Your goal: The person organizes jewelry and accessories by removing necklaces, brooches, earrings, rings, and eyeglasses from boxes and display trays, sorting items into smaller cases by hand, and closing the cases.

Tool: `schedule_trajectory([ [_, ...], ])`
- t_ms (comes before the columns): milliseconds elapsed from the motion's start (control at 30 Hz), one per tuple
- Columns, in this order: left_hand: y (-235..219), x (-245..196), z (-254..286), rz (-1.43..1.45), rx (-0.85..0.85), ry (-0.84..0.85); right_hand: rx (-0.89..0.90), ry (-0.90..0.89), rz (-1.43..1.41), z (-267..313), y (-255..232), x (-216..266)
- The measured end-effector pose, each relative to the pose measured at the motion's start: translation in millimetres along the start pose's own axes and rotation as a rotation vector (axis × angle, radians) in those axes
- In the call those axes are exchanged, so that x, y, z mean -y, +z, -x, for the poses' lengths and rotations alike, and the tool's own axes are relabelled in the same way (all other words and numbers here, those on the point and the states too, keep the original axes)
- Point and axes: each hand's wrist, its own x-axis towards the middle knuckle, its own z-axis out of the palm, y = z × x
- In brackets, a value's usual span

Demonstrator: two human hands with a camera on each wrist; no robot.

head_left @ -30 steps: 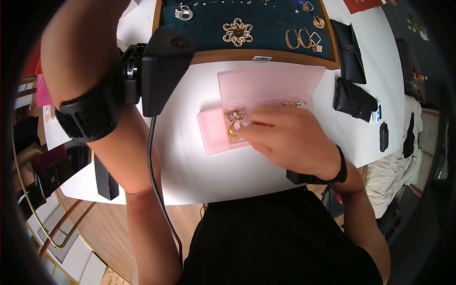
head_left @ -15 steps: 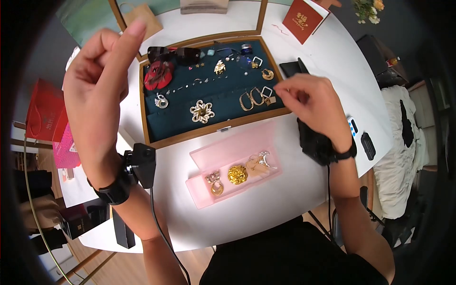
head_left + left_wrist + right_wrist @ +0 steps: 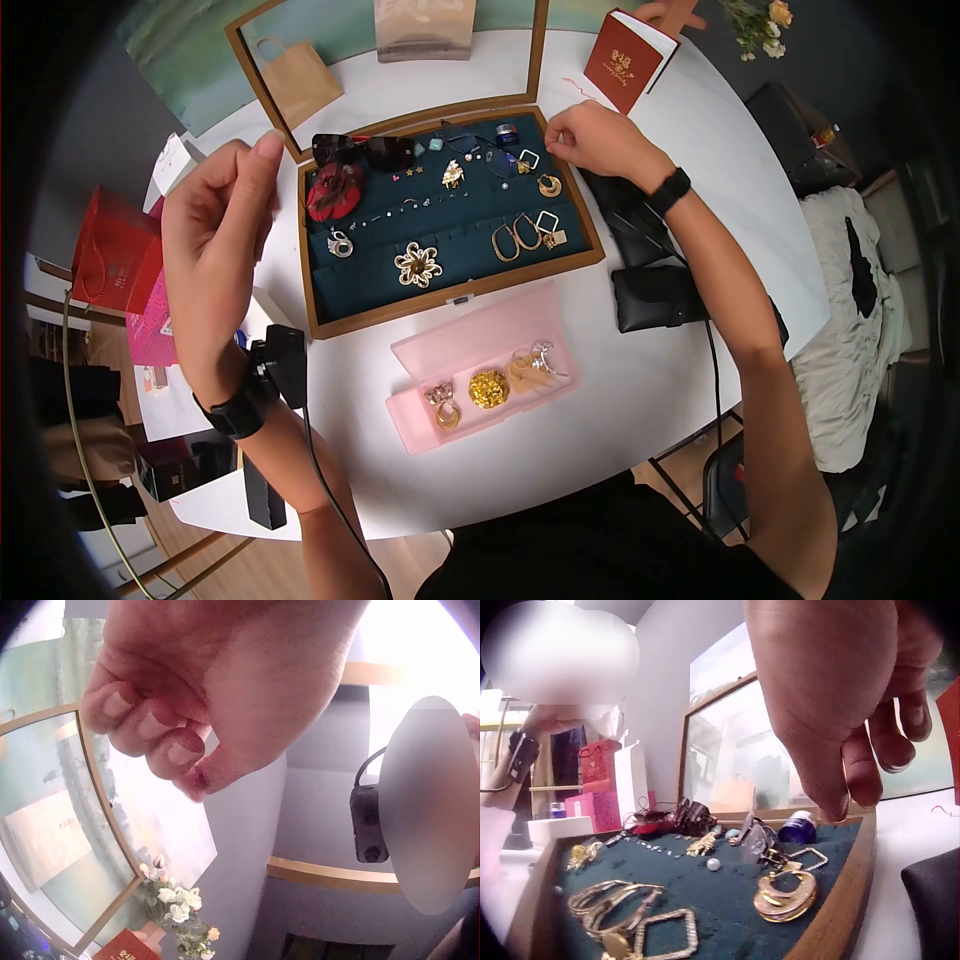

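The left hand is raised left of the wooden jewelry case, its fingers loosely bent and nothing visible in them; the left wrist view shows the same hand close up. By the case's back right corner hovers the right hand, fingers bent loosely. Under this hand, in the right wrist view, are a blue-lidded jar and a gold hoop earring, with no grip on them visible. An open pink box in front holds a gold textured ornament and several earrings.
The case's glass lid stands raised at the back. Black pouches lie to its right, a red booklet behind. Red bag at left; sunglasses and a flower brooch in the case.
The right hand has left the pink box, passing the case's right side to its back corner. The left hand, earlier high in view, now appears lower. The head view takes in more of the table's back.
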Motion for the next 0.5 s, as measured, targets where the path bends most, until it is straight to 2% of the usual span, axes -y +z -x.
schedule_trajectory([
  [167,1,3,-1,0.022,-0.038,0.069,0.122,0.006,-0.017,-19,2,-2],
  [500,6,-2,-1,0.023,-0.02,0.087,0.138,0.031,0.004,-25,15,9],
])
